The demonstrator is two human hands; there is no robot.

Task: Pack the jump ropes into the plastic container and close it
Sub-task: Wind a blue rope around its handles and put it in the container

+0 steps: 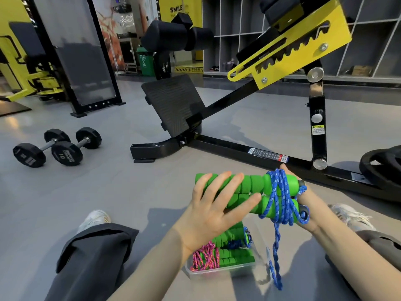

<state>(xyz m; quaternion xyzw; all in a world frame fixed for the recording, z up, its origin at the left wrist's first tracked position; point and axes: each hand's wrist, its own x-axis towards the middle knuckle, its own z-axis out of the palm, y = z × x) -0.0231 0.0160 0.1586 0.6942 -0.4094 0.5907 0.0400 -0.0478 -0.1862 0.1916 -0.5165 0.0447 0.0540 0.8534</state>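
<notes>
"SMILE" on the yellow wall panel (173, 10); "10" on a dumbbell (69, 154).

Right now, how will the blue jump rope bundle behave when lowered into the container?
Likely light: foam handles. The loose cord tail hangs limp, so probably floppy, may snag the container rim. Wraps look slack; could unwind.

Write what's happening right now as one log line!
blue jump rope: wound round green handles | left hand: flat on handles | right hand: grips wrapped end | plastic container: open, other ropes inside
</notes>
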